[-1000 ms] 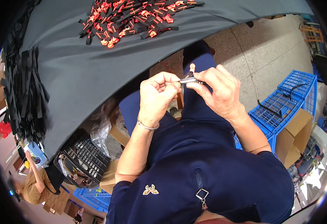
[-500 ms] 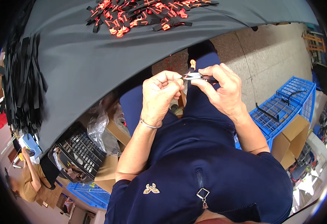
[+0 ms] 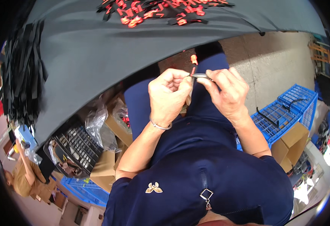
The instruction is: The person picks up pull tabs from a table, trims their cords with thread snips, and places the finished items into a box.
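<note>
Pinching a thin dark strip (image 3: 199, 75) betw. both hands: left hand (image 3: 169, 97) & right hand (image 3: 227, 92) grips clamped (orange tip up).

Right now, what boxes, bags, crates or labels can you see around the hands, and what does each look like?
Cardboard box: right, beside the blue crates, brown, flaps open.
Blue crates: right on the floor, plastic lattice, rectangular.
Clear plastic bags: under the table edge, left of the legs, crumpled.
Brown cartons: lower left, plain.
Black crate: lower left, slotted.
Yellow label: on the black crate, small; too small to describe further.
</note>
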Demonstrator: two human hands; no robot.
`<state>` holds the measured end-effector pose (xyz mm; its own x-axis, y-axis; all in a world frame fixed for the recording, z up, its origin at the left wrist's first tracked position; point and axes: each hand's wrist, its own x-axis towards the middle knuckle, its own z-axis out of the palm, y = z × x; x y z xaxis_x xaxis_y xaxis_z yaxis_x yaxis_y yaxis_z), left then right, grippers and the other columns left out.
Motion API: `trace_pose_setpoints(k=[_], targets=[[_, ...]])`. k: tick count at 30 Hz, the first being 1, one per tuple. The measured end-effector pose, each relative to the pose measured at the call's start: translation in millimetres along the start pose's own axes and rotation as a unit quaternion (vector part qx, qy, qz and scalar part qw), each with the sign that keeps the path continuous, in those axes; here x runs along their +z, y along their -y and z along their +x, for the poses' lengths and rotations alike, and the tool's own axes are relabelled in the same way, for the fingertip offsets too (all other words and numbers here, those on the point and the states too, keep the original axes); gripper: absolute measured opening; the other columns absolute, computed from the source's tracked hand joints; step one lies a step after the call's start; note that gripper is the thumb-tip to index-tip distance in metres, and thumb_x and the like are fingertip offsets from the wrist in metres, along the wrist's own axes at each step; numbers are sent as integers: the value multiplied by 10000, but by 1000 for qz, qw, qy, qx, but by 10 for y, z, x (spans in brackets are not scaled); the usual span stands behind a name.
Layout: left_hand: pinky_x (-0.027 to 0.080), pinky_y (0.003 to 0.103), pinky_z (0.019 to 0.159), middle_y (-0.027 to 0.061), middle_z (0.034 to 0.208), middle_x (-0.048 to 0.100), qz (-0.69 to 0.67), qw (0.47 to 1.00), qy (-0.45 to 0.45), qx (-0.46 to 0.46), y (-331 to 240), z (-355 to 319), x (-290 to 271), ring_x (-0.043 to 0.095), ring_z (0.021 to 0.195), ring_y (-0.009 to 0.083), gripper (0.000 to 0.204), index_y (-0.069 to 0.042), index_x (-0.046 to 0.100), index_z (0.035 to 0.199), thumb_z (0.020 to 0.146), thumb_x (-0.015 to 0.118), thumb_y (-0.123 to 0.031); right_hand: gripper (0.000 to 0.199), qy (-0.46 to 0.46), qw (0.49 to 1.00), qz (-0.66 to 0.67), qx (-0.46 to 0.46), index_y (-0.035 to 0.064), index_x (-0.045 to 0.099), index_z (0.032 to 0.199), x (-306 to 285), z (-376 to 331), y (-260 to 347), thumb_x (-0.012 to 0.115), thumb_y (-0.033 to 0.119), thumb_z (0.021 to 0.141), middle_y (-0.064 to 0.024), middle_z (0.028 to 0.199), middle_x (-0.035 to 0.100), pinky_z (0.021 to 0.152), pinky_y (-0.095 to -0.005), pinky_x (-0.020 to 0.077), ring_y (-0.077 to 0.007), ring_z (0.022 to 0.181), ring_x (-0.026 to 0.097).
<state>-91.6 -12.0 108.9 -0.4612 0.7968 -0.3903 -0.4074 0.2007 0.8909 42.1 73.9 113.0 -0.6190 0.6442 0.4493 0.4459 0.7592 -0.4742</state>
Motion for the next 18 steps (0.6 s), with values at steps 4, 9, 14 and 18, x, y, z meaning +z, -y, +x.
trace_pose_setpoints(k=[4, 9, 14, 18], targets=[[425, 179, 446, 18, 667, 601, -2, 1000, -8, -10, 94, -38, -95, 521, 525, 24, 45, 23, 625, 839, 814, 627, -15, 143, 47, 986, 116, 114, 45, 654, 783, 10, -41, 67, 759, 64, 688, -52, 683, 611, 539, -300, 426, -191, 565, 530], [475, 177, 605, 32, 758, 637, 74, 992, -99, 40, 167, -210, -673, 574, 662, 53, 73, 18, 622, 879, 812, 636, -9, 58, 72, 896, 305, 315, 27, 635, 845, 66, -133, -2, 683, 30, 813, 32, 751, 587, 590, -162, 401, -23, 670, 503], [461, 197, 567, 8, 718, 600, 87, 947, -307, 35, 636, -656, -1679, 549, 624, 56, 71, -2, 627, 898, 839, 588, -10, 105, 83, 899, 303, 305, 19, 618, 929, 128, -144, -104, 661, 32, 834, 7, 821, 609, 647, -170, 421, -38, 723, 533], [462, 192, 531, 36, 724, 622, 90, 893, -439, -52, 1295, -1125, -2397, 548, 566, 69, 100, 16, 637, 892, 825, 610, -53, 120, 98, 900, 300, 300, 3, 607, 955, 166, -133, -80, 648, 33, 846, -3, 846, 611, 680, -173, 425, -44, 754, 544]])
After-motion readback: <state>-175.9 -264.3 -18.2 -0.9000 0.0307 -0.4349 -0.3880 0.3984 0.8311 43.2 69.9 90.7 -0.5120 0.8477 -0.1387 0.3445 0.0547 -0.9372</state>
